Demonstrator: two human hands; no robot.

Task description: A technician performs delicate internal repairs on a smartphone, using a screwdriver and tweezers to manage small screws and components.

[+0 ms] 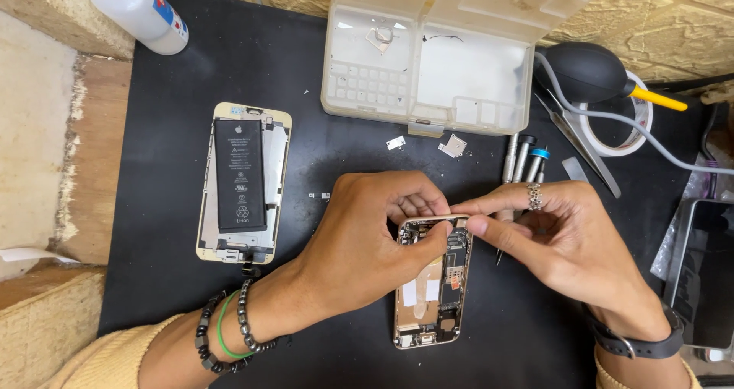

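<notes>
An opened gold phone body [433, 297] without a battery lies on the black mat [176, 282], its circuit board exposed. My left hand [367, 240] grips its upper left edge, thumb on the top. My right hand [550, 236], wearing a ring, pinches at the phone's top edge with thumb and forefinger; whether anything small sits between those fingertips is too small to tell. A second opened phone [243, 181] with a black battery lies to the left, untouched.
A clear plastic parts box [428, 60] stands open at the back. Screwdrivers [524, 156], tweezers [581, 148], a black air blower [585, 72], tape roll [638, 121], a white bottle [141, 11], two small metal shields [453, 145] and a dark phone [707, 274] at right.
</notes>
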